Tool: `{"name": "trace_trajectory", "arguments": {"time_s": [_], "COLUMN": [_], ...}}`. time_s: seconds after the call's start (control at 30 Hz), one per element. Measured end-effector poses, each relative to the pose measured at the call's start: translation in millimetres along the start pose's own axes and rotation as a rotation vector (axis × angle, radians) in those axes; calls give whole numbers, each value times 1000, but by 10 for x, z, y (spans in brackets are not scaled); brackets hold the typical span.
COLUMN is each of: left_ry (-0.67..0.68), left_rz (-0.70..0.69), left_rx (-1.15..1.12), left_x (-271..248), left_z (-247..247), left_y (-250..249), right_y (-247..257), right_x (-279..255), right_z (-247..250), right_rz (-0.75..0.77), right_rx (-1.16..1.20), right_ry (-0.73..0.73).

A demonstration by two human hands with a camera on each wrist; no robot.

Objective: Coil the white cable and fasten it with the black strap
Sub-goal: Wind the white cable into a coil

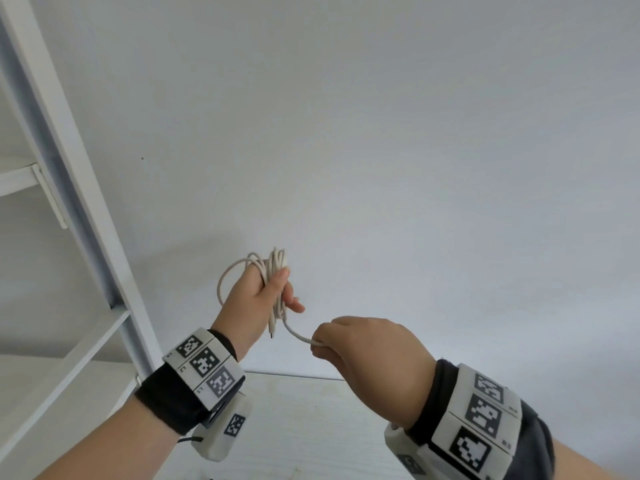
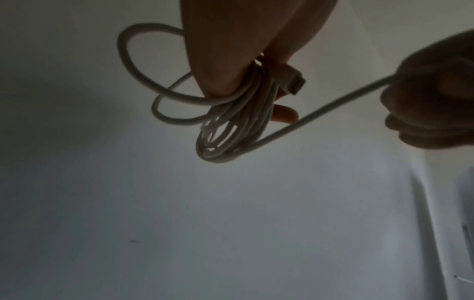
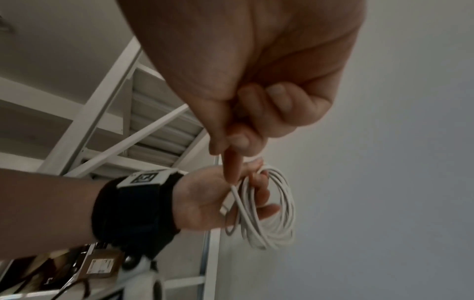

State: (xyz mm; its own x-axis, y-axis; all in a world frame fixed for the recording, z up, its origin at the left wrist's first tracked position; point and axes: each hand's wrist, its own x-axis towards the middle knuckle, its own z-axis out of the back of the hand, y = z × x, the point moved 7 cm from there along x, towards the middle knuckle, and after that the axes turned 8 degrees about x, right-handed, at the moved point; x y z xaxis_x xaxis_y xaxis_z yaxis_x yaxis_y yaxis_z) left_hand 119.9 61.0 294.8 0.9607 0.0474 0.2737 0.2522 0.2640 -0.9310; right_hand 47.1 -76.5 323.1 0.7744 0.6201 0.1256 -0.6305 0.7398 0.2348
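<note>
A: Item 1, white cable [image 1: 273, 289]: location?

B: Held in the air before a pale wall. Several loops bunched in the left hand [image 1: 258, 299], fingers curled round them. 1 plug end [image 1: 272, 332] dangles below the palm.

A: Item 2, right hand [image 1: 367, 348]?

B: Clenched on the last free stretch of cable, pinching it just beside the coil.

A: Item 3, black strap?

B: Not in view.

A: Risks?

B: 1 larger loop [image 1: 230, 282] bulges out to the left; a tug from the right hand could likely drag it loose. Easing the left grip to fetch the strap may let the coil spring open.
</note>
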Motion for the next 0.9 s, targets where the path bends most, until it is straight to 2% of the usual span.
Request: {"name": "trace_trajectory", "arguments": {"time_s": [0.13,0.2,0.37,0.47,0.7,0.9], "left_ry": [130,189,329,397,500,535], "left_rz": [-86,-90,52,83,242,359], "left_rx": [231,272,-3,-80,-377,-515], "left_x": [-125,-176,-339,-452,-603,-646], "left_z": [-177,-268,-441,-515,-656,-678], "left_y": [-109,-143,-130,-140,-153,-162], "right_y": [71,77,-11,-111,-300,-434], "right_x": [35,52,120,159,198,231], "right_z": [207,247,264,308,334,271], "right_rz": [55,66,58,28,-22,-75], "right_rx": [31,79,224,281,477,638], "right_ry": [-88,-112,-152,-192,-238,-224]}}
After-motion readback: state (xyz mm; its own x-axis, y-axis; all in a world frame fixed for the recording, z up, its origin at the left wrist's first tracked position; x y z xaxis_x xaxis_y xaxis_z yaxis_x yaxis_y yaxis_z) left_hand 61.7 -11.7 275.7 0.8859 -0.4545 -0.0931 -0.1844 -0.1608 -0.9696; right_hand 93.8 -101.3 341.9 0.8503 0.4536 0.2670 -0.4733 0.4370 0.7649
